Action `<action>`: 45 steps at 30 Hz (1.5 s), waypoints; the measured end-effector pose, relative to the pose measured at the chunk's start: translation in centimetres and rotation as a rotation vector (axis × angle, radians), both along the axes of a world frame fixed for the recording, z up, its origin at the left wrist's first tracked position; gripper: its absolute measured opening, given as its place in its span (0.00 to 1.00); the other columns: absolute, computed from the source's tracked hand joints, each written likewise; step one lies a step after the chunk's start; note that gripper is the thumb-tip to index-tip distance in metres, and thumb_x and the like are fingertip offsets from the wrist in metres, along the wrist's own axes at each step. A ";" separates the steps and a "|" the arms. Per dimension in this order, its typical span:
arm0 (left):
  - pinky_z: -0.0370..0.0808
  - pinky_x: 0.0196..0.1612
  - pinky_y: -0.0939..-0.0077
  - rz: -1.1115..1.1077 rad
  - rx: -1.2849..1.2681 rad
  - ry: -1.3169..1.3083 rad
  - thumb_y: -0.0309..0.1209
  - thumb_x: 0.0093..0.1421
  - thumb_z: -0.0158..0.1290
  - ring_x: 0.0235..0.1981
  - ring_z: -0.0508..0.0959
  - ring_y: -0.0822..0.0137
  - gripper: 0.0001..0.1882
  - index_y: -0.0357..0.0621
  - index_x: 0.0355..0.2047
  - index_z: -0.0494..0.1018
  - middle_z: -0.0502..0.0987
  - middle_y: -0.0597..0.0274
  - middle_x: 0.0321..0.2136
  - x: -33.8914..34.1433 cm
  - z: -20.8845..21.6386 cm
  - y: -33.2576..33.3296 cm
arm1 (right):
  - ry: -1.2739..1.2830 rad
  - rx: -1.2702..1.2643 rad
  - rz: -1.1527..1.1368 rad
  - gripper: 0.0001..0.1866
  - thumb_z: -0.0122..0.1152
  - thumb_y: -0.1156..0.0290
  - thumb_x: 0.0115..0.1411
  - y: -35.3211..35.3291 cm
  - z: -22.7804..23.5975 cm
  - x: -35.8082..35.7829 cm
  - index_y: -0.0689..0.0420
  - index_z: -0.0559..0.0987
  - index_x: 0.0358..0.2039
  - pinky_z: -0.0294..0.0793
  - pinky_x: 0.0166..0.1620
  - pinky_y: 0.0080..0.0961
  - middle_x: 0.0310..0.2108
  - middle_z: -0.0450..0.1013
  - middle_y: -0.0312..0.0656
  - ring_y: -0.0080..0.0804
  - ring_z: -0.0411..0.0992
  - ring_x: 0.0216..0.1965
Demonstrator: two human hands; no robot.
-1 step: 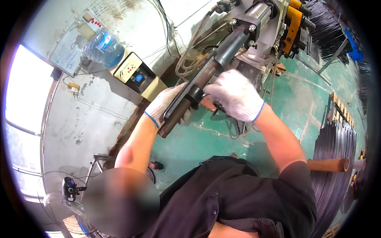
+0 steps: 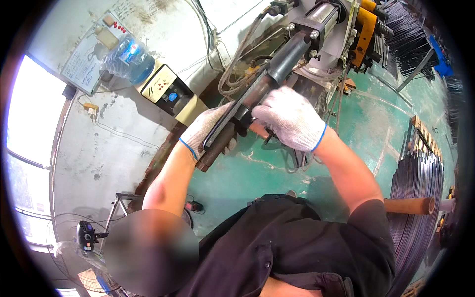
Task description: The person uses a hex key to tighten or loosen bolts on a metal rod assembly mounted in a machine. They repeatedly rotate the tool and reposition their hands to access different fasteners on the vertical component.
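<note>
A dark steel shaft slants down from the machine's cylinder towards me. A flat black bar lies along its left side, and a black collar rings the shaft near its lower end. My left hand, in a white knit glove with a blue cuff, is wrapped round the shaft and bar from the left and beneath. My right hand, gloved alike, is closed beside the collar on the right. Whatever its curled fingers hold is hidden. A small dark part shows just below them.
A water dispenser with a blue bottle stands by the wall at left. Hoses hang beside the machine. Bundled metal rods lie at right near a brown tube. A fan stands at lower left.
My right hand has shifted slightly left and turned a little against the collar, covering a thin bit of metal at its fingertips. My left hand stays put.
</note>
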State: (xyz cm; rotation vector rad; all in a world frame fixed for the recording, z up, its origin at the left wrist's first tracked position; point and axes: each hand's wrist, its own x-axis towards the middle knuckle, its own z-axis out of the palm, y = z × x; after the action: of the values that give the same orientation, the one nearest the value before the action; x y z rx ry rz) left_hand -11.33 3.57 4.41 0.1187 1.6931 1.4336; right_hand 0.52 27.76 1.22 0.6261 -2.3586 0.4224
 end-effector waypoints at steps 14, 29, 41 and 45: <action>0.81 0.18 0.65 -0.040 0.053 0.005 0.52 0.85 0.44 0.20 0.85 0.59 0.27 0.42 0.62 0.77 0.87 0.46 0.36 -0.3 -1.0 -0.8 | -0.035 -0.124 0.059 0.15 0.75 0.75 0.48 1.0 0.2 -0.4 0.51 0.87 0.39 0.75 0.47 0.46 0.36 0.81 0.38 0.47 0.78 0.42; 0.82 0.17 0.67 -0.068 0.077 -0.034 0.50 0.85 0.44 0.20 0.85 0.60 0.24 0.42 0.60 0.76 0.86 0.46 0.35 -0.5 -0.9 -0.6 | 0.354 -0.956 -0.276 0.27 0.68 0.46 0.75 2.5 -3.2 -10.2 0.56 0.85 0.61 0.71 0.69 0.43 0.56 0.80 0.47 0.45 0.73 0.63; 0.81 0.16 0.64 -0.066 0.056 -0.053 0.48 0.84 0.45 0.19 0.85 0.59 0.23 0.43 0.61 0.75 0.86 0.45 0.35 -0.9 -1.1 -0.6 | 0.399 -0.667 -0.007 0.09 0.68 0.66 0.74 3.8 -1.2 -10.5 0.56 0.89 0.47 0.76 0.62 0.43 0.43 0.84 0.46 0.50 0.80 0.49; 0.80 0.16 0.64 -0.050 0.056 -0.070 0.47 0.84 0.45 0.19 0.85 0.58 0.23 0.43 0.62 0.75 0.86 0.45 0.35 -0.6 -0.9 -0.4 | 0.353 -0.631 0.011 0.09 0.69 0.64 0.74 3.4 -0.3 -11.1 0.55 0.90 0.44 0.78 0.56 0.43 0.37 0.83 0.45 0.50 0.81 0.43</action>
State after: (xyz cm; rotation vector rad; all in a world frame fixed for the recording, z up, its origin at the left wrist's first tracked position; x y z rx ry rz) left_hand -11.98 3.15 3.56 0.1397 1.5834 1.4327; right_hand -10.63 31.19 0.88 0.3706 -1.7507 0.9279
